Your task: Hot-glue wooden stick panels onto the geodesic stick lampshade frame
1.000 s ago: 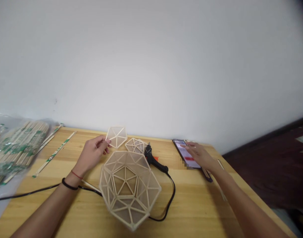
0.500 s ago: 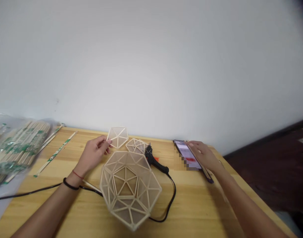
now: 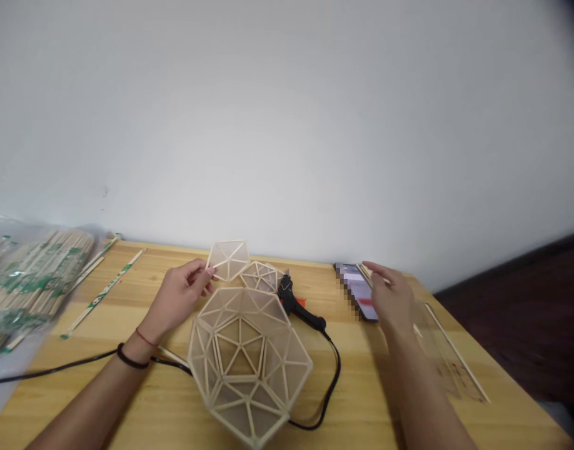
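My left hand [image 3: 177, 299] pinches the edge of a small pentagon panel [image 3: 228, 259] made of thin wooden sticks, held just above the wooden table [image 3: 104, 387]. A second small pentagon [image 3: 261, 276] lies right behind it. A large open dome of glued sticks [image 3: 247, 356] rests in front of both, close to my left wrist. My right hand [image 3: 392, 295] hovers on edge beside a lit phone [image 3: 357, 289], fingers stretched out with nothing in them, their tips near a few loose sticks [image 3: 364, 272].
A black glue gun [image 3: 297, 304] lies behind the dome, its cord [image 3: 332, 381] looping round the front. A plastic bag of wrapped chopsticks [image 3: 24, 281] sits at the left, with single wrapped sticks [image 3: 104, 290] beside it. Bare sticks [image 3: 456, 356] lie near the right edge.
My right hand has slid off the phone's screen to its right side and turned on edge. My left hand keeps hold of the pentagon panel, shifted slightly right.
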Demonstrator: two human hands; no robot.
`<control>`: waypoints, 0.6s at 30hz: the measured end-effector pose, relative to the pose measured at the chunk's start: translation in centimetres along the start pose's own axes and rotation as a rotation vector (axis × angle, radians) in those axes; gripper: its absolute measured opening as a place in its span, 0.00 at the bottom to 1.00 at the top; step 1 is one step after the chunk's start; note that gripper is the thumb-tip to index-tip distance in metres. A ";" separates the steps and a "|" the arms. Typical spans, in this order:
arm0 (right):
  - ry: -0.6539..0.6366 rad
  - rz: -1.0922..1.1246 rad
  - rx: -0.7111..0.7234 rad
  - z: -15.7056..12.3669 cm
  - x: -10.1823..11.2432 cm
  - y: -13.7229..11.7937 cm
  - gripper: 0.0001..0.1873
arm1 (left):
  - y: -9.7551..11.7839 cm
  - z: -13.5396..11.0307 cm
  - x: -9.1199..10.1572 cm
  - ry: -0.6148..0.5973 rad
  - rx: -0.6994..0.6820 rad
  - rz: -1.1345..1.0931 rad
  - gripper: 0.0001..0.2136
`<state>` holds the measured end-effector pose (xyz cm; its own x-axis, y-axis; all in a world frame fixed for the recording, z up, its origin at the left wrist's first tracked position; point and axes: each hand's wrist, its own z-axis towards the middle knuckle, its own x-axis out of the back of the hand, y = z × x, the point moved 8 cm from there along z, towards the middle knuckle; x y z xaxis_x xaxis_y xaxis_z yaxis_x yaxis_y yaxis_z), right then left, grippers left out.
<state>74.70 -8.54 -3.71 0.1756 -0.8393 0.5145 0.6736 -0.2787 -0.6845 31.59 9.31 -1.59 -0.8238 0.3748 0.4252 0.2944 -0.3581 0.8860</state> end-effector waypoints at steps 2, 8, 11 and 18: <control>-0.009 -0.114 0.066 0.1 0.3 0.7 0.20 | 0.1 -0.1 -0.1 -0.003 -0.001 -0.003 0.17; -0.094 -0.282 0.244 0.3 -0.8 2.6 0.20 | 0.4 -0.3 -0.5 -0.026 0.009 0.033 0.17; -0.097 -0.293 0.264 0.3 -1.3 3.1 0.21 | 0.6 -0.4 -0.7 -0.030 0.009 0.049 0.18; -0.080 -0.351 0.268 0.2 -1.3 4.1 0.23 | 0.8 -0.6 -1.0 -0.036 0.007 0.033 0.18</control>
<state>77.41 -8.47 -7.10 -0.0491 -0.6741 0.7370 0.8625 -0.4007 -0.3090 32.38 8.17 -1.41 -0.7956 0.3935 0.4606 0.3248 -0.3647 0.8726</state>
